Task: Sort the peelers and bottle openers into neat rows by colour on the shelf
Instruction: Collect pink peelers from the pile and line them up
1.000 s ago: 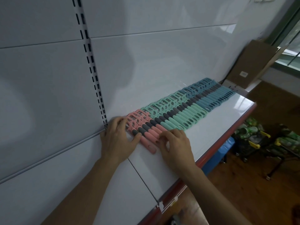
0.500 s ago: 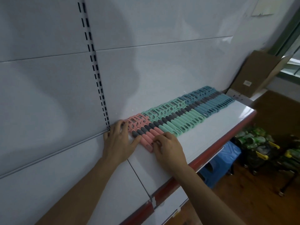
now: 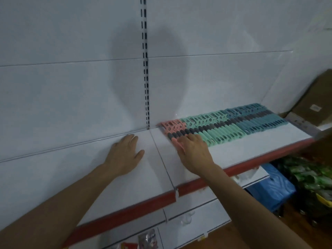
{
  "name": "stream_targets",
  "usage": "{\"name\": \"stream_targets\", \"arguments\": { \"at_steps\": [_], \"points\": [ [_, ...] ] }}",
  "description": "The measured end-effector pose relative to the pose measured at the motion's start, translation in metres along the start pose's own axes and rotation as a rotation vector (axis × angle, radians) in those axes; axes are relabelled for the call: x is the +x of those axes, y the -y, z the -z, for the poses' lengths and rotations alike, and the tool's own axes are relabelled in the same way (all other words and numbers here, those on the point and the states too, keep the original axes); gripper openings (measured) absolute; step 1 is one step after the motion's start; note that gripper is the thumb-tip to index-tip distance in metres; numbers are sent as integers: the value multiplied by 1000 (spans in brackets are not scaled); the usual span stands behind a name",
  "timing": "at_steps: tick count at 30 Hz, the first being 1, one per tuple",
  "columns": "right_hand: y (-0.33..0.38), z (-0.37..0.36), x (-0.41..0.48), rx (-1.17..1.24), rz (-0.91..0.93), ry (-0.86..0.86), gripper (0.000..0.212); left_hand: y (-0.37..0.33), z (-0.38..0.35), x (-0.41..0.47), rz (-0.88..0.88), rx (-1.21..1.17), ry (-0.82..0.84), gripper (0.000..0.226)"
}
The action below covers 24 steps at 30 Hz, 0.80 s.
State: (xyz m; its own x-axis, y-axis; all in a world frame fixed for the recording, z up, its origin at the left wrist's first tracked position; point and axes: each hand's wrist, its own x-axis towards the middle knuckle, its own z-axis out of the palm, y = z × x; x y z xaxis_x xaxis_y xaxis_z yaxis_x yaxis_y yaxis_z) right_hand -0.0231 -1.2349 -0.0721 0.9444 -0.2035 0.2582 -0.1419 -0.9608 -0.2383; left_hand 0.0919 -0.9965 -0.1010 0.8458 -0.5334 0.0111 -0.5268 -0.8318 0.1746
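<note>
Back wall (image 3: 71, 87): white panels, with a slotted upright (image 3: 145, 78) running down to the shelf.
Shelf (image 3: 242, 148): white top with a red front edge, in two sections that meet at a seam between the hands.
Tool row (image 3: 224, 124): one tight band along the back of the right section, against the wall. The openwork heads point to the wall, dark grey collars sit in the middle, and the slotted handles point forward.
Mint group (image 3: 212, 126): middle of the band, touching the groups on both sides.
Blue group (image 3: 256, 117): far right end.
Pink group (image 3: 173, 127): left end, just right of the seam; the smallest block.
Cardboard box (image 3: 316, 105): leaning at the far right, past the shelf end.
Blue stool (image 3: 274, 187): on the floor below the shelf.
Right hand (image 3: 194, 150): palm down, fingers laid over the front ends of the pink handles, gripping nothing.
Left hand (image 3: 124, 153): flat on the bare left section with fingers straight, holding nothing and apart from the tools.
</note>
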Motion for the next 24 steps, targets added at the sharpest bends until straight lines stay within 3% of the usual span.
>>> {"name": "stream_targets", "arguments": {
  "at_steps": [4, 10, 19, 24],
  "points": [
    [64, 0, 9, 26, 133, 135, 39, 68, 37, -55, 89, 43, -69, 98],
    [178, -25, 4, 86, 372, 253, 43, 168, 65, -156, 361, 106, -47, 67],
    [420, -77, 3, 199, 790, 342, 46, 321, 114, -350, 788, 170, -121, 67],
    [562, -113, -14, 256, 952, 399, 46, 414, 130, -433, 921, 155, -164, 70]
  ]
}}
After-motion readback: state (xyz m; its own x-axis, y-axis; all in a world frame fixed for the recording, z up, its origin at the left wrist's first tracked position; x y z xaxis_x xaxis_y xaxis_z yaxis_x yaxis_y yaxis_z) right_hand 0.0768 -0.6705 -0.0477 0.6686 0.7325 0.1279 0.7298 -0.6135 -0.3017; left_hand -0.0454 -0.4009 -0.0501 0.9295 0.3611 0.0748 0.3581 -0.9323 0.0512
